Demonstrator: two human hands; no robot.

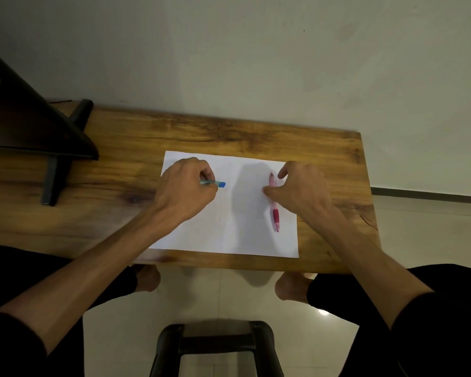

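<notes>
blue pen [217, 183] is held in the left grip [185, 186], fingers curled round it, over the white paper [229, 227] on the worktop [120, 148]. right grip [297, 190] is loosely curled, thumb touching the red pen [275, 213], which lies on the paper; whether it has hold of the pen cannot be told.

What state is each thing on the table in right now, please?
Paper: flat on the table, no marks visible.
Blue pen: gripped in the left hand.
Red pen: lying flat, pinched by the right hand.
</notes>
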